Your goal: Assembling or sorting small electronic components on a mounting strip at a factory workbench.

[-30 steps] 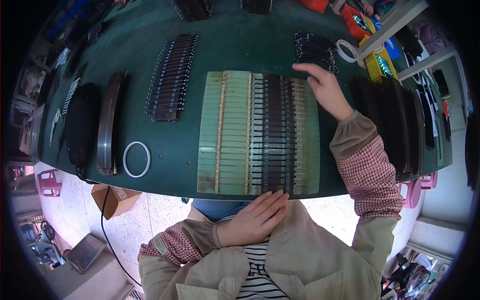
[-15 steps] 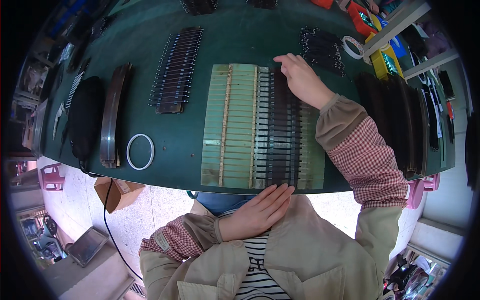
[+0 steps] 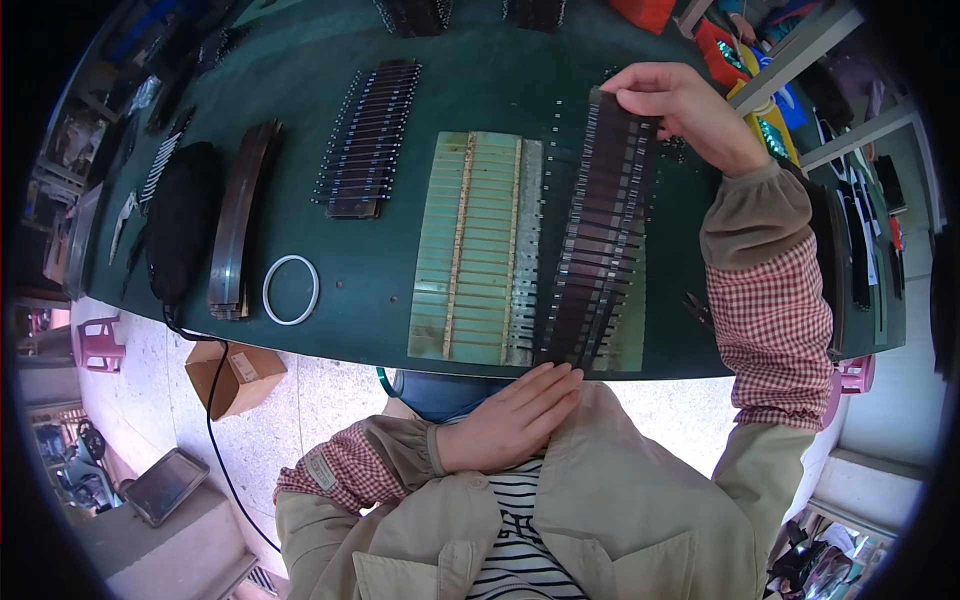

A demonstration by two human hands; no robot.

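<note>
A dark strip (image 3: 598, 225) with rows of thin black leaded parts across it is raised at its far end, tilted over a pale green slotted board (image 3: 432, 250). My right hand (image 3: 690, 105) pinches the far end between thumb and fingers. At the near end, the outstretched fingers of my left hand (image 3: 520, 415) press together against the strip by the table edge; the thumb is hidden. The board lies flat, its left part showing bare slots and two lengthwise tan strips. Part of the board's right side is hidden under the raised strip.
Another loaded strip (image 3: 368, 140) lies at left on the green table (image 3: 300, 60). Near it are a white ring (image 3: 291, 290), stacked brown strips (image 3: 243, 225) and a black pouch (image 3: 182, 225). Colored bins (image 3: 722, 50) stand at far right, behind a metal bar.
My right hand has closed on the strip's far end and lifted it up and to the right off the board. My left hand has stayed at the near end.
</note>
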